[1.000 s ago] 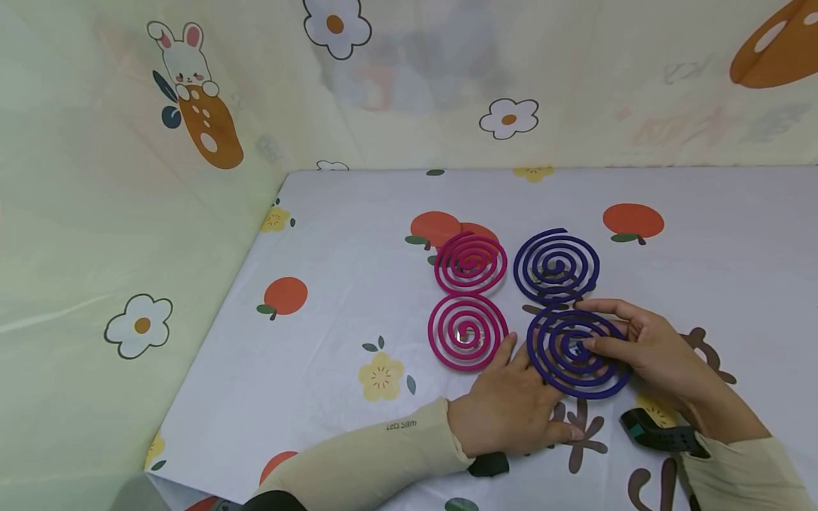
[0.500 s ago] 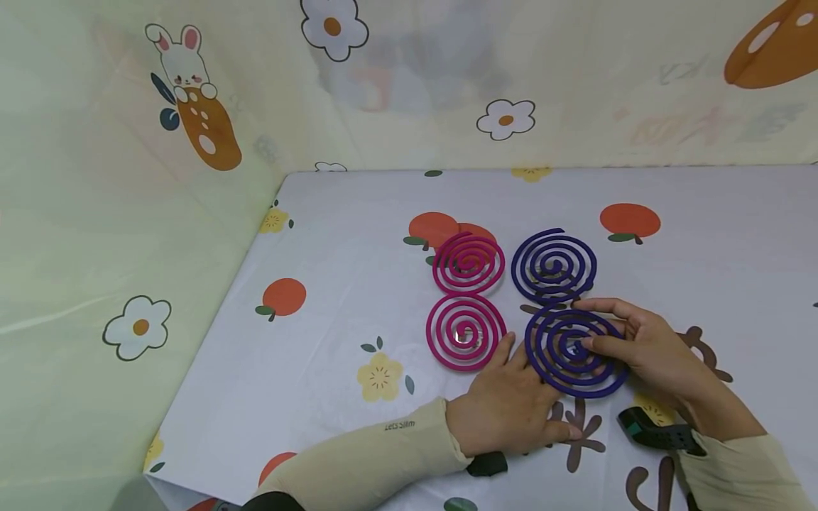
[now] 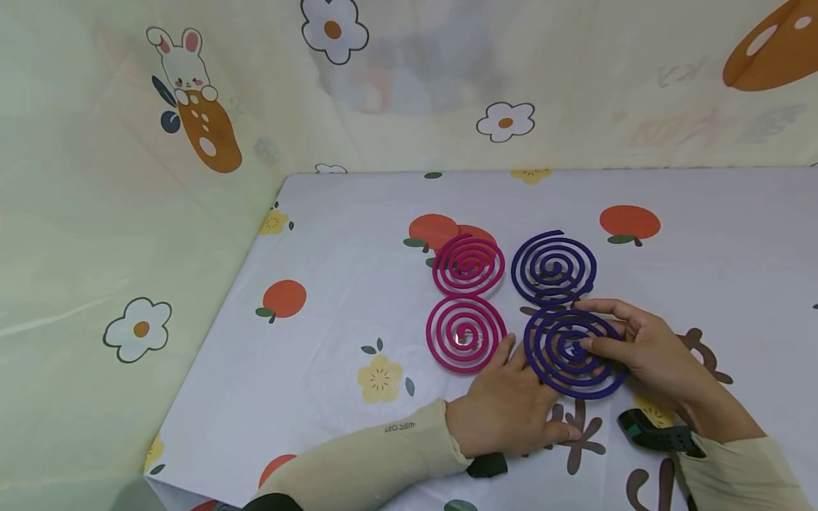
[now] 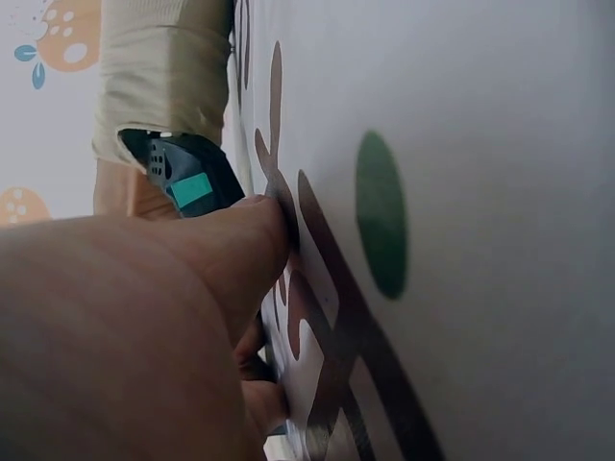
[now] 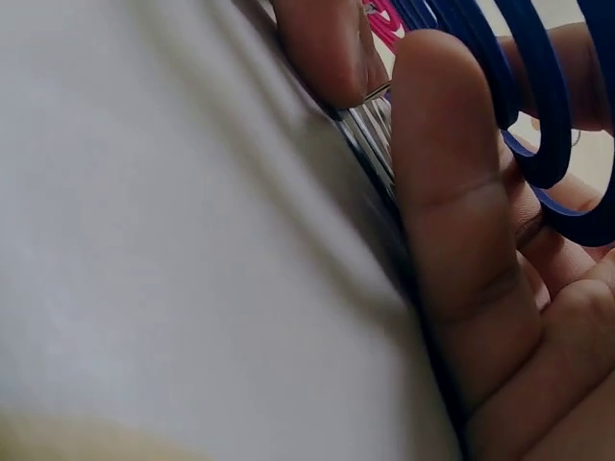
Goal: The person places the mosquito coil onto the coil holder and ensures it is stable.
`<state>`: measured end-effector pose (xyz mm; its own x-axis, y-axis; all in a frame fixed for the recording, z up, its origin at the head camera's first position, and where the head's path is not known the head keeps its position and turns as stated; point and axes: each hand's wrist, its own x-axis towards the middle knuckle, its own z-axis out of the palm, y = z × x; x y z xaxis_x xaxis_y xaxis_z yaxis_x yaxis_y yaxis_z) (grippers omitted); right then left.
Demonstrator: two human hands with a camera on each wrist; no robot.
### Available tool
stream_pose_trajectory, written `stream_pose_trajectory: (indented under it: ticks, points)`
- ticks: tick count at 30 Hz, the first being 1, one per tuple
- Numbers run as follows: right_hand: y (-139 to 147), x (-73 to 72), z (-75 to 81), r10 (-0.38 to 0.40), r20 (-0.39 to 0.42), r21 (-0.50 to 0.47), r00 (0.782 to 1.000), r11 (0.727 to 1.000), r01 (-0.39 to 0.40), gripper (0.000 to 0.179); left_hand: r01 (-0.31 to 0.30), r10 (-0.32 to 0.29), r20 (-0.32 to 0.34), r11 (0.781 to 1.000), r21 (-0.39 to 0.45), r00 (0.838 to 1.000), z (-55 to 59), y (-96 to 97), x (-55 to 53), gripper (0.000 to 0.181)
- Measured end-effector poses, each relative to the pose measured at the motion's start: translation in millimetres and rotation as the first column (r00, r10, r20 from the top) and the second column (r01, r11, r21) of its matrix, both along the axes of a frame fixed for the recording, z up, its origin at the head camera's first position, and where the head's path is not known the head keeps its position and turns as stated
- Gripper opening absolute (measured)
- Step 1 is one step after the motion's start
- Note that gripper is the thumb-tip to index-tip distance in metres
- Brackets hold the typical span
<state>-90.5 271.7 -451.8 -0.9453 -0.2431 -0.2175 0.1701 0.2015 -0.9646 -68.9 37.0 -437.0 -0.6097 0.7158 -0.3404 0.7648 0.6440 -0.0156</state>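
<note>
The near dark blue mosquito coil (image 3: 578, 363) is in my right hand (image 3: 648, 355); its thumb presses near the centre and a finger reaches the far rim. My left hand (image 3: 508, 415) lies palm down, fingers stretched, their ends partly hidden beneath that coil. In the right wrist view a thin silvery metal piece (image 5: 373, 134) lies low under the blue rings, a fingertip at its end. Beyond sits another blue coil (image 3: 554, 270). To the left are a near pink coil (image 3: 466, 335), close to my left fingertips, and a far pink coil (image 3: 469, 262).
A white tablecloth (image 3: 332, 298) printed with fruit and flowers covers the table. Pale patterned sheets (image 3: 409, 121) hang behind it and along the left side. A black wrist device (image 3: 658, 433) sits at the right sleeve.
Hands and coils hold practically the same positions throughout. Only the head view shifts very slightly.
</note>
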Motion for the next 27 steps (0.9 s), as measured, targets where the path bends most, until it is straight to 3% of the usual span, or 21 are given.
stream_pose_trajectory:
  ticks: [16,27]
  points:
    - [-3.2,-1.3,1.9,-0.019,-0.016,0.066,1.000,0.998,0.020,0.057,-0.047,0.046,-0.046,0.999,-0.019,0.998,1.6,-1.4,0.7,0.092]
    - [-3.4,0.8,2.7,-0.028,-0.009,0.096,1.000,0.995,0.029,0.057,-0.035,0.035,-0.016,0.998,-0.052,0.999,0.8,-4.6,4.6,0.091]
